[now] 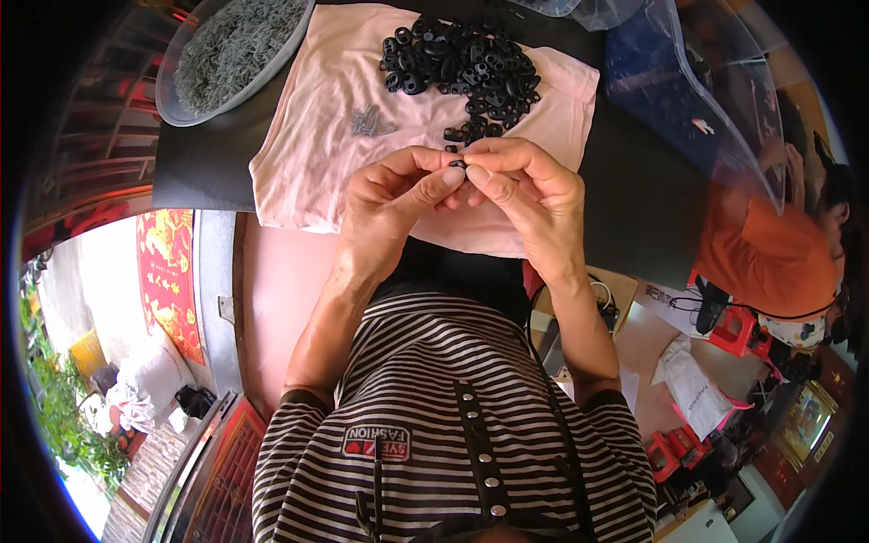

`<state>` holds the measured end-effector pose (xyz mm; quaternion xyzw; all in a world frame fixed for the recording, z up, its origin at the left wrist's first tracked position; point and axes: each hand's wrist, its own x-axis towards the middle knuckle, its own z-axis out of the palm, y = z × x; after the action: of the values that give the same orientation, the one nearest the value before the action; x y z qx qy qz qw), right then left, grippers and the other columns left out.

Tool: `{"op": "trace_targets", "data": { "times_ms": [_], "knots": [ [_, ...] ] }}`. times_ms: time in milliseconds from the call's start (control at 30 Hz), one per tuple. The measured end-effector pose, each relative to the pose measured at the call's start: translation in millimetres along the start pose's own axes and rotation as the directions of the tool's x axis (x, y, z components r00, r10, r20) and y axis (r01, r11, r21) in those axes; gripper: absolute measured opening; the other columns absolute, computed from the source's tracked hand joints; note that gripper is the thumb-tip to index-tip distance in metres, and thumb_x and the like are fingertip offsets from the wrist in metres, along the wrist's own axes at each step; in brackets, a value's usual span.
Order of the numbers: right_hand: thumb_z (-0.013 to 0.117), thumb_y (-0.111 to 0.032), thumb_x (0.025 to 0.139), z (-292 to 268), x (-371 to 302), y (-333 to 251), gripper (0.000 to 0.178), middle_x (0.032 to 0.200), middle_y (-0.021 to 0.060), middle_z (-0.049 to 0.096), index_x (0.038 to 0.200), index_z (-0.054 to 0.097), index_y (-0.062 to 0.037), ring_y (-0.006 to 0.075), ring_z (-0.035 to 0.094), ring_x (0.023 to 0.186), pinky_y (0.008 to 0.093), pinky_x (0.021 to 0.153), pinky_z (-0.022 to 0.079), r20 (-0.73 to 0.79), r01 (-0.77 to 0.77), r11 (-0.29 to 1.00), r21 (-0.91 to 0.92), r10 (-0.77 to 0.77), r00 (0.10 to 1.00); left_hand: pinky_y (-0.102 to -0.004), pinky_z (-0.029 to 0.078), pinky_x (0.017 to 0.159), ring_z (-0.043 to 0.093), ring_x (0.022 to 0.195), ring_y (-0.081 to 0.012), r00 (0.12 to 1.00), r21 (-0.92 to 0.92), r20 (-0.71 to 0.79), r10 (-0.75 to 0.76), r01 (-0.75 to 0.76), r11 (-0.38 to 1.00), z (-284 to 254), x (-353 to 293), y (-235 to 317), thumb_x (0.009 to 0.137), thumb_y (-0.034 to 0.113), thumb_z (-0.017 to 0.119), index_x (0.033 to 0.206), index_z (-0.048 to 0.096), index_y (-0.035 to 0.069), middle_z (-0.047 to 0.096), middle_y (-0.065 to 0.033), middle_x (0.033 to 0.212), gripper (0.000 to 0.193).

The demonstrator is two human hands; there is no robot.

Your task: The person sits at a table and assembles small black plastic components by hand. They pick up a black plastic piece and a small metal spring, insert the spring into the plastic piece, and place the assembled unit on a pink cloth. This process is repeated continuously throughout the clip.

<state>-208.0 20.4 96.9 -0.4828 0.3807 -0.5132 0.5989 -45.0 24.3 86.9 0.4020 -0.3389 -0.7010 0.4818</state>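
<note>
Over the near part of a pale pink cloth point(312, 100), my two hands meet at the fingertips. Between them is a small black plastic cord lock point(458, 165), mostly covered by the fingers. My left hand point(389, 195) pinches it from the left with thumb and index finger. From the other side, my right hand point(536, 190) pinches the same piece. Just beyond the fingers lies a heap of black cord lock pieces point(471, 68), with a few strays trailing toward my hands. A little pile of thin grey metal springs point(369, 121) rests left of the heap.
A clear plastic bowl point(165, 101) full of grey springs stands at the far left of the dark table point(647, 217). A transparent plastic bin point(679, 54) is at the far right. Beyond the table's right side, a person in orange point(769, 253) sits near red stools point(738, 333).
</note>
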Motion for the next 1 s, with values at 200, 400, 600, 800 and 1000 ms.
{"op": "trace_targets", "data": {
  "times_ms": [200,400,600,800,1000],
  "knots": [
    [0.065,-0.009,0.085,-9,23,-20,0.017,0.086,0.0049,0.065,0.1,0.064,-0.0004,0.0075,0.059,0.073,0.0209,0.064,0.048,0.059,-0.11,0.971,-0.211,0.125,0.99,-0.0203,0.045,0.068,0.055,0.071,-0.0075,0.999,-0.071,0.001,-0.044,0.044,0.997,-4,5,0,0.087,0.012,0.064,0.097,0.063,0.0,0.062,-0.0014,0.082,0.015],
    [0.07,-0.013,0.077,-37,74,-17,0.022,0.079,0.0072,0.061,0.096,0.066,-0.0025,0.0138,0.056,0.063,0.0278,0.058,0.044,-0.013,0.185,0.574,-0.797,-0.323,0.946,-0.0199,0.044,0.067,0.055,0.071,-0.0066,0.999,-0.041,0.04,-0.027,0.028,0.999,-7,7,-4,0.087,0.013,0.064,0.097,0.063,0.0,0.061,-0.0004,0.079,0.016],
    [0.07,-0.012,0.076,-37,86,-5,0.016,0.079,0.0068,0.058,0.089,0.066,-0.0057,0.0202,0.059,0.068,0.0307,0.063,0.046,0.077,0.242,0.399,-0.885,-0.387,0.919,-0.0202,0.045,0.066,0.056,0.071,-0.0065,0.999,-0.019,0.043,-0.023,0.024,1.0,-7,7,-3,0.087,0.011,0.063,0.097,0.063,0.0,0.061,-0.0009,0.079,0.015],
    [0.069,-0.006,0.077,-28,77,-9,0.013,0.081,0.0062,0.062,0.089,0.064,-0.0026,0.0154,0.061,0.07,0.0269,0.06,0.047,0.0,0.2,0.599,-0.775,-0.318,0.948,-0.0213,0.046,0.066,0.057,0.07,-0.0081,1.0,-0.05,0.023,0.009,-0.008,0.999,-7,7,-7,0.088,0.011,0.063,0.097,0.063,0.0,0.062,-0.0023,0.078,0.015],
    [0.067,-0.008,0.083,-15,42,-22,0.018,0.083,0.0067,0.065,0.097,0.062,0.0021,0.0095,0.06,0.072,0.0204,0.057,0.049,-0.045,-0.13,0.986,-0.107,0.126,0.991,-0.023,0.046,0.066,0.059,0.069,-0.0105,0.997,-0.112,-0.035,0.075,-0.078,0.991,2,4,2,0.088,0.011,0.061,0.097,0.062,-0.002,0.064,-0.006,0.079,0.016]
  ]
}}
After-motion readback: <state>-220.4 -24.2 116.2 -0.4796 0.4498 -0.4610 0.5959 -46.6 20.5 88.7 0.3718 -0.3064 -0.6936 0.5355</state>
